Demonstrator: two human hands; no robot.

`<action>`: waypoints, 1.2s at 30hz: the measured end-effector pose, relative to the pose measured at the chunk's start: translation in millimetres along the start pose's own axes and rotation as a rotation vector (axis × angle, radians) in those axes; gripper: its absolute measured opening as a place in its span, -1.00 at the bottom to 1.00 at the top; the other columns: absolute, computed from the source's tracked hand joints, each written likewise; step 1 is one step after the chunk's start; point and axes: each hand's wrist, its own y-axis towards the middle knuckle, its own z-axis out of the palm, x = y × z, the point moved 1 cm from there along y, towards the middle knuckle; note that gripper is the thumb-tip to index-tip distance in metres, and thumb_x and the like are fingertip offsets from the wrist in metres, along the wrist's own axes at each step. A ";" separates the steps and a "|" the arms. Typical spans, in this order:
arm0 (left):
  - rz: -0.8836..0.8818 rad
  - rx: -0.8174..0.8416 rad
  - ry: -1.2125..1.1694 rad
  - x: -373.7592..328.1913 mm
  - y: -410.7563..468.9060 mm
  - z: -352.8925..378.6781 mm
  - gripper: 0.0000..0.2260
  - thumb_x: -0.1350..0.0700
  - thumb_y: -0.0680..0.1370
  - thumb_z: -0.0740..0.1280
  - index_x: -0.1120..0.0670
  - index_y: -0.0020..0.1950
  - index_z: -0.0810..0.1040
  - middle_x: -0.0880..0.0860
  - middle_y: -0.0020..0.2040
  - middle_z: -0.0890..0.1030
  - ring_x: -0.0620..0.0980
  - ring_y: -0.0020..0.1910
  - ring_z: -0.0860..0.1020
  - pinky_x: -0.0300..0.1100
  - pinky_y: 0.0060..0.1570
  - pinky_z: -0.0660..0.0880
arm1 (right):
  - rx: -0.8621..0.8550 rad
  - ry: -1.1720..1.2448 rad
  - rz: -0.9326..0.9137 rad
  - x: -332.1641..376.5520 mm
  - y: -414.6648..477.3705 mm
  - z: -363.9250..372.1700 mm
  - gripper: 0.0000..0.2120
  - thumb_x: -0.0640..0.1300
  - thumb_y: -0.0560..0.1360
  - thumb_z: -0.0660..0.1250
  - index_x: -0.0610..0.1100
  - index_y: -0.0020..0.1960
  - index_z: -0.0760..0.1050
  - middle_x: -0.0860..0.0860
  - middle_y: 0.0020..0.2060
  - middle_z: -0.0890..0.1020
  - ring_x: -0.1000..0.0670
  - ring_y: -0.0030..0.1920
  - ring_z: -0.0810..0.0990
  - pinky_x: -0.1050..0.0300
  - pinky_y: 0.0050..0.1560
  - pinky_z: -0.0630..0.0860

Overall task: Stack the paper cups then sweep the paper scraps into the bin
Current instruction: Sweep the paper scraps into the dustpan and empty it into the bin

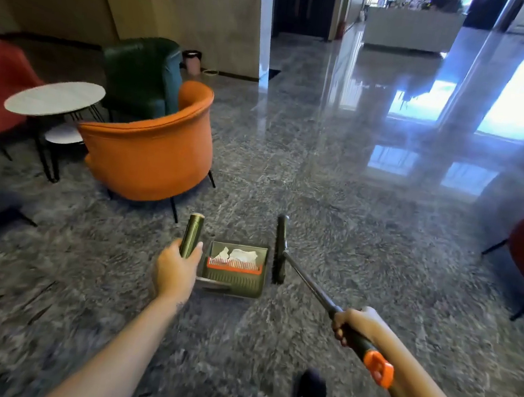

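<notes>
olive-green plastic, the dustpan (234,285) hangs low over the grey marbled floor (352,192); whether it touches the floor i cannot tell. white paper scraps (238,255) lie inside it, behind an orange comb strip. the left hand (175,271) is curled round the dustpan handle (191,236), thumb on one side and fingers on the other. the right hand (354,324) is wrapped round the broom pole (307,278), just ahead of its orange end cap (378,370). the black broom head (280,249) is just beside the pan's right wall. no paper cups show anywhere, so the stacking cannot be judged. no loose scraps show on the floor close by, though the edges of the view are blurred.

as i read it, the sweeping looks done and the step in hand is carrying the load to the bin. what looks like a small pink bin (192,59) stands well apart, by the far wall beyond the green armchair (140,76) and the orange armchair (148,156). the next move calls for walking round the orange armchair with the pan kept level, so the light scraps do not slide out. the pan then has to be tipped over the bin's mouth, with the broom held clear of the chair legs.
</notes>
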 end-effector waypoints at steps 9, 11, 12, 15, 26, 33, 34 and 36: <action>-0.049 -0.064 -0.063 -119.6 224.9 197.3 -0.68 0.03 0.56 0.33 0.15 -0.32 0.40 0.12 -0.46 0.46 0.16 -0.43 0.46 -0.06 -0.39 0.37 | 0.050 0.032 -0.058 237.1 225.3 -89.7 -0.77 -0.53 0.42 0.15 -0.32 -0.36 0.38 -0.10 -0.73 0.39 0.04 -0.76 0.34 0.38 -0.71 0.26; -0.040 -0.097 -0.056 -148.5 273.0 227.9 -0.67 0.02 0.56 0.33 0.09 -0.35 0.36 0.07 -0.47 0.43 0.12 -0.46 0.41 -0.11 -0.44 0.28 | 0.053 0.015 -0.077 296.3 268.4 -103.1 -0.75 -0.52 0.43 0.16 -0.31 -0.38 0.38 -0.10 -0.73 0.39 0.04 -0.76 0.34 0.38 -0.71 0.26; -0.038 -0.109 -0.053 -161.8 296.6 241.9 -0.66 0.02 0.56 0.33 0.05 -0.37 0.33 0.04 -0.48 0.40 0.09 -0.48 0.39 -0.12 -0.46 0.24 | 0.057 0.006 -0.082 323.8 289.6 -107.4 -0.74 -0.52 0.43 0.16 -0.31 -0.39 0.39 -0.10 -0.72 0.39 0.05 -0.76 0.34 0.38 -0.71 0.26; -0.049 -0.114 -0.048 -190.7 370.0 287.0 -0.64 0.01 0.55 0.33 0.05 -0.39 0.31 0.06 -0.44 0.41 0.16 -0.41 0.41 -0.03 -0.38 0.32 | 0.073 -0.018 -0.102 399.4 355.1 -112.7 -0.74 -0.49 0.43 0.17 -0.30 -0.40 0.40 -0.08 -0.71 0.40 0.06 -0.75 0.34 0.38 -0.70 0.26; -0.010 -0.142 -0.010 -254.0 724.8 466.5 -0.70 -0.01 0.54 0.34 0.19 -0.26 0.48 0.18 -0.34 0.54 0.23 -0.29 0.53 0.00 -0.30 0.40 | 0.118 -0.077 -0.050 675.0 648.9 -74.1 -0.73 -0.47 0.44 0.19 -0.32 -0.42 0.40 -0.11 -0.70 0.41 0.04 -0.74 0.36 0.38 -0.69 0.28; -0.037 -0.193 0.080 -295.5 948.3 543.9 -0.70 -0.05 0.53 0.35 0.13 -0.26 0.46 0.10 -0.37 0.50 0.16 -0.31 0.49 -0.08 -0.34 0.32 | 0.173 -0.046 0.002 852.6 820.0 -40.0 -0.75 -0.46 0.45 0.18 -0.29 -0.38 0.39 -0.09 -0.65 0.43 0.04 -0.70 0.38 0.33 -0.68 0.29; -0.043 -0.200 0.082 -297.1 981.7 558.4 -0.70 -0.06 0.53 0.35 0.13 -0.26 0.46 0.09 -0.37 0.50 0.15 -0.32 0.48 -0.09 -0.35 0.31 | 0.185 -0.041 0.004 876.5 848.7 -33.6 -0.74 -0.46 0.46 0.17 -0.30 -0.38 0.39 -0.09 -0.66 0.42 0.04 -0.71 0.37 0.34 -0.69 0.28; -0.059 -0.227 0.081 -298.5 1049.1 588.2 -0.70 -0.07 0.52 0.35 0.12 -0.27 0.46 0.06 -0.39 0.48 0.13 -0.34 0.46 -0.10 -0.35 0.30 | 0.217 -0.054 0.009 926.6 908.1 -19.3 -0.74 -0.44 0.47 0.18 -0.30 -0.38 0.39 -0.09 -0.66 0.43 0.05 -0.71 0.38 0.34 -0.69 0.29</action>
